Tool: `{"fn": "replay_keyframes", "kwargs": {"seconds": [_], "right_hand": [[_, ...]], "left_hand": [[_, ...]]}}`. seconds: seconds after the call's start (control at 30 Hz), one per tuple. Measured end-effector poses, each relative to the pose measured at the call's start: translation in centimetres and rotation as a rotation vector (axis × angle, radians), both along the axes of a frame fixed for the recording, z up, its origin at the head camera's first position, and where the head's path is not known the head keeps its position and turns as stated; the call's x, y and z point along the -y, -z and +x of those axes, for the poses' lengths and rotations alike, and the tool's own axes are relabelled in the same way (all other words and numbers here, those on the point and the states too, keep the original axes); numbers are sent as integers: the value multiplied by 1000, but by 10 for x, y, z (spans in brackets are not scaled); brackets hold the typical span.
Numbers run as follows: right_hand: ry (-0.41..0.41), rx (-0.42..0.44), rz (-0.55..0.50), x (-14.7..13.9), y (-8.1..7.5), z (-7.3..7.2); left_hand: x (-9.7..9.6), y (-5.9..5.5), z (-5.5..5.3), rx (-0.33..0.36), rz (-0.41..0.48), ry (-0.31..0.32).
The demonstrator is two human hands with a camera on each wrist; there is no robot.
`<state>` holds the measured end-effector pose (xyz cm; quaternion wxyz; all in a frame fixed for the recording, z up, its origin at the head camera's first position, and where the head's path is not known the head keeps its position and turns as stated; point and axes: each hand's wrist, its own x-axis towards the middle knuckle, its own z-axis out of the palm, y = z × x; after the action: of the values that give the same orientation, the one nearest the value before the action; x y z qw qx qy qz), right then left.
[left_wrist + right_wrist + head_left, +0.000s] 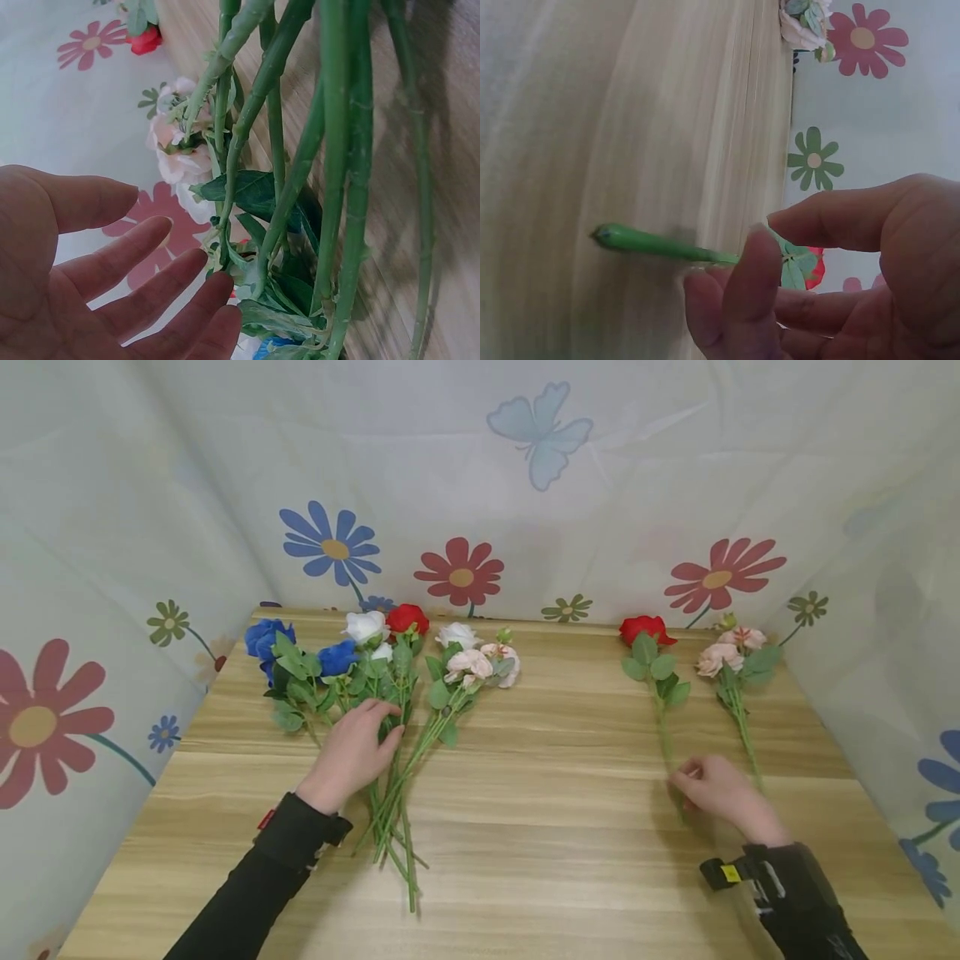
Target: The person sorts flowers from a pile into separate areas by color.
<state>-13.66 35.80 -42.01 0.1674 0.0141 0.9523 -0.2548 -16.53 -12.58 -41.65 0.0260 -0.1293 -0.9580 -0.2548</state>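
- Bunch of flowers on long green stems (pixel 384 672) lies on the pale wood-grained worktop (pixel 540 777), left of the middle, its crossing stem ends nearest the person.
- Right hand (pixel 720 789): fingers bent beside the lower stem of a single red rose with green leaves (pixel 663 667); whether they pinch it, I cannot tell.
- Left hand (pixel 354 753): fingers spread and loose, just beside the bunch's stems.
- Pale pink flowers with green leaves (pixel 723 660) lie just right of the single rose.
- Farther along the bunch, blue, white and red heads sit leftward, pale pink ones rightward.
- White fabric backdrop (pixel 420 468) rises behind, printed with large flowers and a light-blue butterfly (pixel 542 435).
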Motion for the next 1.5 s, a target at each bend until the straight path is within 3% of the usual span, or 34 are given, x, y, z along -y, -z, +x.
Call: {"fn": "replay_keyframes", "kwargs": {"seconds": [0.33, 0.5, 0.87, 1.17, 1.37, 1.5], "right_hand": [[15, -98, 101, 3, 7, -22], [31, -104, 97, 5, 13, -31], [17, -59, 57, 9, 12, -30], [40, -77, 67, 11, 10, -28], [41, -230, 23, 21, 10, -26], [52, -343, -154, 37, 8, -24]], "left_hand": [[1, 2, -1, 9, -8, -7], [2, 3, -1, 7, -3, -9], [3, 2, 0, 11, -12, -7], [-1, 2, 1, 54, -18, 2], [-3, 1, 2, 52, -9, -3], [-2, -1, 3, 49, -13, -5]]}}
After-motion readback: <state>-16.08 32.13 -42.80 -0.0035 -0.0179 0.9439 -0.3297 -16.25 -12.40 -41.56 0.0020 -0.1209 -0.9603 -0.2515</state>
